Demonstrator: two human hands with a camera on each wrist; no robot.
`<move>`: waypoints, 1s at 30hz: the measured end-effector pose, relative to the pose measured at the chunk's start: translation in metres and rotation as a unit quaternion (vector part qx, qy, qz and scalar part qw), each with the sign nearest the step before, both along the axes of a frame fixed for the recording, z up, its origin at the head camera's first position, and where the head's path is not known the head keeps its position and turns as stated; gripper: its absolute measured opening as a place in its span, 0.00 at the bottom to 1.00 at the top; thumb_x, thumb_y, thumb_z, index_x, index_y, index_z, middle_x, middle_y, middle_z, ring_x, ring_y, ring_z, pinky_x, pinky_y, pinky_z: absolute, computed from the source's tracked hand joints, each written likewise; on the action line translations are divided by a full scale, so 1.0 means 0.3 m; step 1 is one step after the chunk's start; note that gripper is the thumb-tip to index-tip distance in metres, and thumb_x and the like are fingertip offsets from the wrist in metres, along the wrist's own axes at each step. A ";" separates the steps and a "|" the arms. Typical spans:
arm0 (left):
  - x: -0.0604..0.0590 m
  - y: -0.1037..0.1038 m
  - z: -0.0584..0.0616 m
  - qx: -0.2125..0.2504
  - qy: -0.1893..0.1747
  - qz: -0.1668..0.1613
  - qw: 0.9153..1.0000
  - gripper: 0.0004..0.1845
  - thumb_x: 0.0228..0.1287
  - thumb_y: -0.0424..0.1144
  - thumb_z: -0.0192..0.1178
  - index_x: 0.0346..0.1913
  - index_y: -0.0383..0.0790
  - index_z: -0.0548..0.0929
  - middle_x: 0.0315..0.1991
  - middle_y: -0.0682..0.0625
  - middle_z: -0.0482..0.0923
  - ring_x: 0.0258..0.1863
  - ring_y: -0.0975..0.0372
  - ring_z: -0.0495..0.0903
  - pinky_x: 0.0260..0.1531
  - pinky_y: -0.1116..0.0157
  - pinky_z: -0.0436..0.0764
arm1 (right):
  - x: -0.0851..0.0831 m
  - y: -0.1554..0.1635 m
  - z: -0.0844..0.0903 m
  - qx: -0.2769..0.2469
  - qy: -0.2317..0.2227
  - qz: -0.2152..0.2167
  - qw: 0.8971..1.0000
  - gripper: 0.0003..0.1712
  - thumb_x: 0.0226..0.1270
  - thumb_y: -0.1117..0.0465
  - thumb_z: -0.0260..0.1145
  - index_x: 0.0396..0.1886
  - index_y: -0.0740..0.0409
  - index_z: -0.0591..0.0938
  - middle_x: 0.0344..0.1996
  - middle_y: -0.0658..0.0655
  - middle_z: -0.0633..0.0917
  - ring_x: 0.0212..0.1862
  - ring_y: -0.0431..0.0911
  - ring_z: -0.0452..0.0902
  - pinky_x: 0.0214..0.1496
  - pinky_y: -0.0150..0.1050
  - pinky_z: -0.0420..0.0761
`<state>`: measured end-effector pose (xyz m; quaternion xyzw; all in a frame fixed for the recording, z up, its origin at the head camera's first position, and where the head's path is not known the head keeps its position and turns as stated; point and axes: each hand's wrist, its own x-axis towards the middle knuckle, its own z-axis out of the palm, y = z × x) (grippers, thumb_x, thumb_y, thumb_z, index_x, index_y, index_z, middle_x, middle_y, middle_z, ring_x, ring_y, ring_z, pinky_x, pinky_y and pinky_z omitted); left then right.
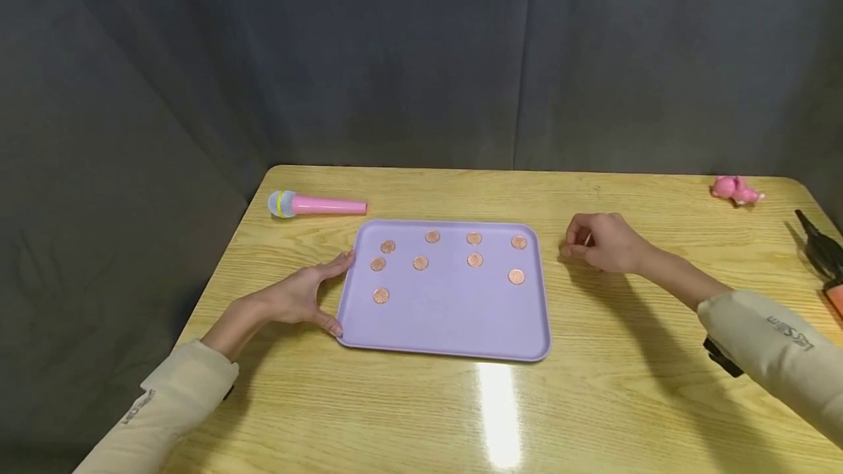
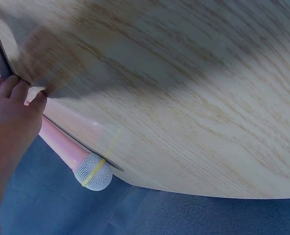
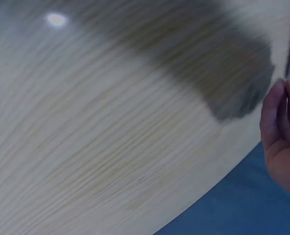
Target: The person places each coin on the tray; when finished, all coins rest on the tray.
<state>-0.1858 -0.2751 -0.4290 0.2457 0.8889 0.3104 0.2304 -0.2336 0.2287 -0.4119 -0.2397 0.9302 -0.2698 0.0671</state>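
Your left hand (image 1: 299, 297) rests against the left edge of the lilac tray (image 1: 454, 331) at the centre of the frame, fingers spread and relaxed along its rim, thumb at the near corner. Eight copper coins (image 1: 420, 263) lie scattered over the tray's upper half. Your right hand (image 1: 602, 242) hovers over the wooden table (image 1: 626, 386) just right of the tray, fingers curled; it may be pinching something small, but I cannot tell. A pink toy microphone (image 1: 316, 204) lies upper left, a pink toy (image 1: 736, 190) far right.
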 end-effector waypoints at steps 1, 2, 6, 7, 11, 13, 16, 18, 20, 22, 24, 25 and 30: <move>0.000 0.000 0.001 0.001 -0.001 -0.001 1.000 0.68 0.34 0.50 0.81 0.77 0.35 0.48 0.77 0.42 0.42 0.75 0.50 0.44 0.72 0.50 0.50 | -0.004 -0.019 0.011 -0.015 -0.009 -0.021 1.000 0.08 0.61 0.64 0.71 0.30 0.59 0.78 0.22 0.52 0.81 0.17 0.41 0.71 0.15 0.34 0.73; 0.000 -0.001 0.002 0.002 0.000 -0.002 1.000 0.68 0.34 0.50 0.81 0.77 0.35 0.48 0.77 0.42 0.42 0.75 0.50 0.44 0.72 0.50 0.50 | -0.007 -0.041 0.021 -0.029 -0.017 -0.039 0.999 0.07 0.62 0.64 0.70 0.31 0.60 0.78 0.23 0.53 0.81 0.17 0.42 0.72 0.15 0.35 0.74; 0.002 -0.005 -0.001 0.002 0.004 -0.005 1.000 0.69 0.34 0.50 0.81 0.77 0.35 0.48 0.77 0.41 0.43 0.75 0.49 0.44 0.72 0.49 0.49 | -0.019 -0.154 0.041 -0.059 -0.026 -0.061 0.996 0.07 0.61 0.63 0.70 0.32 0.61 0.80 0.24 0.55 0.83 0.21 0.43 0.73 0.19 0.34 0.73; 0.003 -0.005 -0.003 0.002 0.006 -0.005 1.000 0.69 0.33 0.50 0.81 0.77 0.35 0.48 0.77 0.41 0.43 0.75 0.49 0.44 0.72 0.49 0.49 | -0.020 -0.187 0.042 -0.064 -0.028 -0.056 0.996 0.07 0.61 0.63 0.71 0.32 0.61 0.81 0.23 0.54 0.83 0.22 0.43 0.73 0.20 0.34 0.73; 0.005 -0.007 -0.004 0.003 0.005 -0.003 1.000 0.68 0.34 0.50 0.80 0.77 0.35 0.48 0.77 0.41 0.43 0.75 0.48 0.43 0.72 0.48 0.48 | -0.018 -0.326 0.043 -0.083 -0.039 -0.012 0.996 0.05 0.59 0.65 0.70 0.32 0.62 0.82 0.20 0.53 0.84 0.24 0.42 0.76 0.25 0.33 0.74; 0.006 -0.009 -0.002 0.002 0.005 -0.001 1.000 0.68 0.34 0.50 0.80 0.77 0.35 0.48 0.77 0.41 0.43 0.75 0.48 0.43 0.72 0.48 0.47 | -0.013 -0.396 0.042 -0.090 -0.057 0.007 0.994 0.04 0.59 0.66 0.70 0.32 0.62 0.83 0.20 0.53 0.85 0.24 0.43 0.79 0.27 0.33 0.75; 0.005 -0.014 0.006 -0.002 0.004 -0.001 1.000 0.68 0.34 0.50 0.80 0.77 0.35 0.48 0.77 0.41 0.42 0.75 0.48 0.43 0.72 0.48 0.48 | -0.005 -0.496 0.039 -0.088 -0.080 0.028 0.993 0.04 0.60 0.65 0.71 0.32 0.62 0.83 0.22 0.52 0.86 0.26 0.42 0.81 0.28 0.33 0.77; 0.004 -0.017 0.009 -0.004 0.005 -0.002 1.000 0.68 0.34 0.50 0.80 0.77 0.35 0.48 0.77 0.40 0.42 0.75 0.48 0.43 0.72 0.48 0.48 | 0.000 -0.557 0.034 -0.077 -0.086 0.045 0.992 0.04 0.59 0.65 0.71 0.32 0.62 0.84 0.23 0.52 0.86 0.27 0.41 0.81 0.29 0.32 0.78; 0.005 -0.020 0.009 -0.005 0.004 -0.001 1.000 0.68 0.34 0.50 0.80 0.77 0.35 0.48 0.77 0.40 0.42 0.75 0.48 0.43 0.72 0.48 0.47 | 0.004 -0.607 0.024 -0.062 -0.077 0.063 0.993 0.05 0.57 0.65 0.73 0.30 0.61 0.85 0.24 0.50 0.87 0.27 0.39 0.80 0.31 0.31 0.78; 0.009 -0.021 0.007 -0.003 0.002 0.000 1.000 0.68 0.34 0.50 0.80 0.77 0.35 0.48 0.77 0.41 0.42 0.75 0.49 0.43 0.72 0.48 0.47 | 0.010 -0.643 0.011 -0.053 -0.073 0.079 0.993 0.05 0.56 0.66 0.74 0.29 0.61 0.85 0.25 0.50 0.87 0.28 0.37 0.81 0.32 0.30 0.79; 0.014 -0.022 0.005 -0.002 0.000 0.002 1.000 0.68 0.34 0.50 0.80 0.77 0.35 0.48 0.77 0.41 0.42 0.75 0.49 0.42 0.72 0.48 0.47 | 0.018 -0.667 -0.002 -0.047 -0.074 0.088 0.992 0.05 0.55 0.65 0.76 0.29 0.60 0.85 0.26 0.51 0.87 0.29 0.37 0.82 0.33 0.29 0.79; 0.016 -0.023 0.004 -0.001 -0.001 0.003 1.000 0.68 0.34 0.50 0.80 0.77 0.35 0.48 0.77 0.41 0.42 0.76 0.49 0.42 0.72 0.48 0.47 | 0.022 -0.674 -0.009 -0.046 -0.075 0.090 0.992 0.06 0.54 0.65 0.76 0.28 0.60 0.86 0.27 0.50 0.87 0.30 0.37 0.83 0.33 0.29 0.80; 0.020 -0.024 0.003 0.001 0.000 0.005 1.000 0.68 0.34 0.50 0.80 0.77 0.36 0.48 0.77 0.40 0.42 0.75 0.48 0.42 0.72 0.48 0.47 | 0.035 -0.691 -0.017 -0.042 -0.061 0.086 0.994 0.06 0.55 0.65 0.76 0.27 0.59 0.85 0.26 0.50 0.87 0.30 0.38 0.83 0.31 0.28 0.81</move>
